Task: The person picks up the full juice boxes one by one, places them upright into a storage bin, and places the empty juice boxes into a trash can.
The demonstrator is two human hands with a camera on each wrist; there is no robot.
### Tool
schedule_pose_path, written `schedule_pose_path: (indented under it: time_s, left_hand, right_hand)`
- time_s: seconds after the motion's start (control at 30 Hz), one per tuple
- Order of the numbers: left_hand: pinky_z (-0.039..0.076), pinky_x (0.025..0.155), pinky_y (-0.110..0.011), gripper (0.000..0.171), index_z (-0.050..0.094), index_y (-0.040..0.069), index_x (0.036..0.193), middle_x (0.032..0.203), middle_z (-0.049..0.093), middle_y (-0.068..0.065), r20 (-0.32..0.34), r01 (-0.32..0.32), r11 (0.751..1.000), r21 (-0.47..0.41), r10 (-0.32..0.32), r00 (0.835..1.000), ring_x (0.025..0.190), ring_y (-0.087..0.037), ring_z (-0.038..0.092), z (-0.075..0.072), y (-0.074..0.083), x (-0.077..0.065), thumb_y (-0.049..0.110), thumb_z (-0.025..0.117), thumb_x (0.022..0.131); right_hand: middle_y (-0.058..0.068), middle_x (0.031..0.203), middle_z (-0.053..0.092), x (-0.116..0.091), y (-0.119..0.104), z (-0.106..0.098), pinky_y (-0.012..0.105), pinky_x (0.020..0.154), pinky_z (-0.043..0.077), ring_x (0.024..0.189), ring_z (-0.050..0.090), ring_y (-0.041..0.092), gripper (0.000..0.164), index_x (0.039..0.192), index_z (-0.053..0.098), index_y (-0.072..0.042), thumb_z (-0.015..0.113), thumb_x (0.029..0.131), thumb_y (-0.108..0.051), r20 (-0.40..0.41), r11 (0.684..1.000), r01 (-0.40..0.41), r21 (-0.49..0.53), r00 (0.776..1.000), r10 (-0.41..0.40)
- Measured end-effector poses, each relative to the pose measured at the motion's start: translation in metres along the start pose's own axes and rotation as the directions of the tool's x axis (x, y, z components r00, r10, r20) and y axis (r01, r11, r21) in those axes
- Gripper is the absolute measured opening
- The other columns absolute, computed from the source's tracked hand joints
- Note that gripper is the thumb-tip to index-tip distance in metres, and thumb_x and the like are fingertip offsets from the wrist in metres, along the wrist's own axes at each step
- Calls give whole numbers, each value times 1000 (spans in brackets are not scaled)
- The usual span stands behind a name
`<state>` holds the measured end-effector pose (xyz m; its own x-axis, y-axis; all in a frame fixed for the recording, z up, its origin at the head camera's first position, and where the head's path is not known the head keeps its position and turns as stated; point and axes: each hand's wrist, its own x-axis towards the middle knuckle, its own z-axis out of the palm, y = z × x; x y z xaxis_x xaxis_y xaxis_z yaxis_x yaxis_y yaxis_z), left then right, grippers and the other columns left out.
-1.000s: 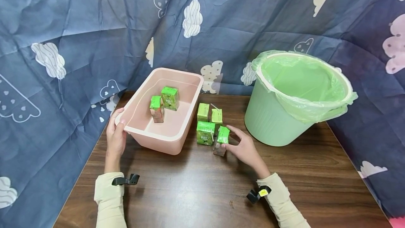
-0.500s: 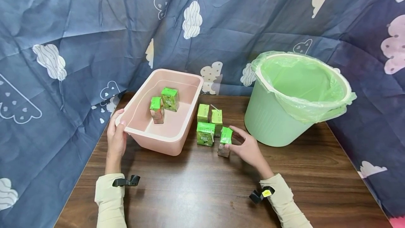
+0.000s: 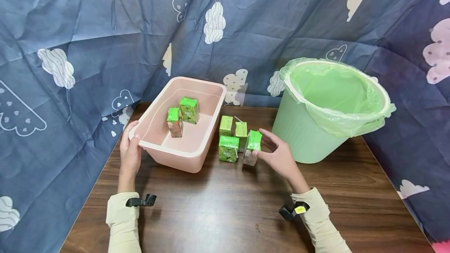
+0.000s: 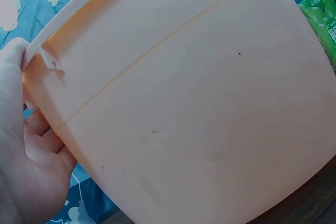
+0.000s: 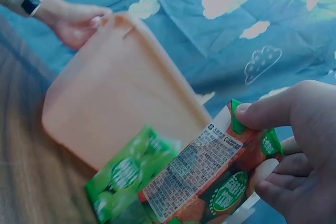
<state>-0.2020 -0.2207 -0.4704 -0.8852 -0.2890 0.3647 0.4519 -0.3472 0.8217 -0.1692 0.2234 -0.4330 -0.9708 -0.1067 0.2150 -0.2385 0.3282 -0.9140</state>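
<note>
My left hand [image 3: 130, 155] grips the near left corner of a pink plastic tub [image 3: 175, 160], thumb over the rim. Inside the tub stand a green juice box [image 3: 190, 111] and a red-sided juice box with a green top [image 3: 175, 123]. My right hand [image 3: 281, 160] pinches another red-sided juice box [image 3: 254, 141] near its top, between thumb and fingers; it tilts, and its printed side shows in the right wrist view. Beside it on the table stand a green juice box [image 3: 228, 150] with a straw and two yellow-green juice boxes [image 3: 225, 125].
At the right back stands a pale green bin [image 3: 299, 132] lined with a thin green bag [image 3: 337, 89]. Everything rests on a dark wooden table [image 3: 211, 214]. A blue cloud-print cloth [image 3: 246, 22] hangs behind and at the sides.
My right hand has moved the red-sided juice box to the right, away from the green one, then slightly up with a tilt. The left hand and tub stay in place.
</note>
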Motion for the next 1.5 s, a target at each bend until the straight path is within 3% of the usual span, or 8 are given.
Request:
schedule_pose_path:
  time_s: [0.2,0.43,0.83,1.27,1.5]
  left_hand:
    - [50,82,-25,41,52,0,139,127,55,-11,-8,2,1000,0,-2,1000,110,-21,53,-1,0,-1,-1,43,98]
    - [50,81,-24,41,52,1,139,128,55,-11,-4,-1,1000,-1,1,1000,110,-21,53,-1,-1,0,0,44,98]
    - [49,78,-23,41,53,2,137,125,55,-11,6,-10,1000,-22,10,1000,108,-20,53,-1,-1,-1,-3,42,98]
    - [50,78,-23,41,53,1,137,123,56,-10,9,-11,1000,-18,12,1000,106,-19,54,-2,-1,1,-3,43,98]
    - [50,80,-23,41,53,1,137,125,56,-10,0,-7,1000,-10,7,1000,107,-20,54,-1,-1,1,-3,42,98]
  right_hand:
    - [19,137,60,0,-19,-4,25,104,45,123,59,27,71,144,54,-5,84,80,-1,-57,997,56,54,997,-53]
    - [22,140,56,6,-51,-11,28,104,45,121,59,10,71,143,53,1,81,78,10,-122,981,137,138,985,-120]
    - [21,136,60,26,-100,-5,29,101,49,122,61,20,68,141,56,1,80,79,9,-126,925,262,276,964,-236]
    - [17,139,59,70,-141,29,33,102,49,129,57,27,66,141,56,1,79,80,6,-111,895,295,333,955,-274]
    - [13,138,61,97,-158,55,34,104,48,127,58,22,65,141,58,-4,82,81,-3,-42,917,255,308,966,-255]
